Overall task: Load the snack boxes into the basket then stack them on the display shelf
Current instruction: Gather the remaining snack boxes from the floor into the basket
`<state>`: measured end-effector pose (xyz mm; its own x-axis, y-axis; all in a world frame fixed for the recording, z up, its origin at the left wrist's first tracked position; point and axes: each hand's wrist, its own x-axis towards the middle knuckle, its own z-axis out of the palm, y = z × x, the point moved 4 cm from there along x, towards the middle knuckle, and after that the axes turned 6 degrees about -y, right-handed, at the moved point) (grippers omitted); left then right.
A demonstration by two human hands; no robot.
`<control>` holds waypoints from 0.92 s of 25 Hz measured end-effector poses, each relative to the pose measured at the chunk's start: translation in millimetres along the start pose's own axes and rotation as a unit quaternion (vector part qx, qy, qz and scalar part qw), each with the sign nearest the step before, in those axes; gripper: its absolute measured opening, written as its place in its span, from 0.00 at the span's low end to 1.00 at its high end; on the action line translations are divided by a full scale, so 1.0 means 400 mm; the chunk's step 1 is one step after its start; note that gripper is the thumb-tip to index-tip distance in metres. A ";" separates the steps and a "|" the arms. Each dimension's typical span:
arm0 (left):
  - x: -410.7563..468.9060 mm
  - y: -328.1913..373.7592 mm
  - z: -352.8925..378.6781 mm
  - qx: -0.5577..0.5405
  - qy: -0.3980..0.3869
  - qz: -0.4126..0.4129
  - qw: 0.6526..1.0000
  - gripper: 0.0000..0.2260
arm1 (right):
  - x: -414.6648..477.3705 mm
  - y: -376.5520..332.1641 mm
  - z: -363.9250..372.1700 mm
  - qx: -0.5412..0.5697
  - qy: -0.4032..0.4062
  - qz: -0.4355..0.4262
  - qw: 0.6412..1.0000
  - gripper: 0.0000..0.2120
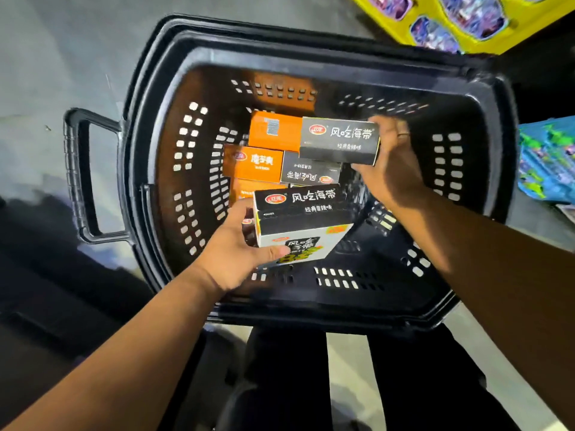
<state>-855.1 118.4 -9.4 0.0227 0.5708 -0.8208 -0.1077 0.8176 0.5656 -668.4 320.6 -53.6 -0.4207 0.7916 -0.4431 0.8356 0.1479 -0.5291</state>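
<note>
Our left hand (236, 244) grips the near kelp box (298, 222), right hand (392, 163) the far kelp box (339, 141), both crosswise, basket (476, 194) beneath our fingers (389, 126).

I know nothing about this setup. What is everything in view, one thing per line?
basket: one, black, on the grey floor, handle on its left side.
orange boxes: at least three, orange, lying in the basket.
black boxes: three, black with white lettering; one lying in the basket, one in each hand.
yellow display: one, yellow with purple packs, top right.
blue-green packs: count unclear, right edge.
legs: two, dark trousers, bottom.
left hand: grips one black box.
right hand: grips another.
</note>
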 end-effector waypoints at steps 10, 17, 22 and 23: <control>0.075 -0.025 0.038 0.015 -0.029 -0.005 0.999 0.32 | 0.088 0.105 0.130 0.043 -0.026 0.092 0.994 0.37; 0.125 -0.035 0.065 0.046 -0.026 0.003 0.999 0.33 | 0.125 0.187 0.167 0.248 0.009 0.150 0.957 0.29; 0.146 -0.011 0.091 0.090 -0.031 0.021 0.995 0.34 | 0.046 0.135 0.112 0.397 -0.038 0.226 0.889 0.22; 0.147 -0.005 0.099 0.092 -0.039 0.022 0.995 0.35 | 0.010 0.131 0.101 0.402 -0.066 0.249 0.879 0.19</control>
<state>-814.3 153.4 -55.5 0.0991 0.6042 -0.7907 0.0738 0.7879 0.6113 -640.6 307.6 -112.1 -0.1548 0.5565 -0.8163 0.4309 -0.7055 -0.5626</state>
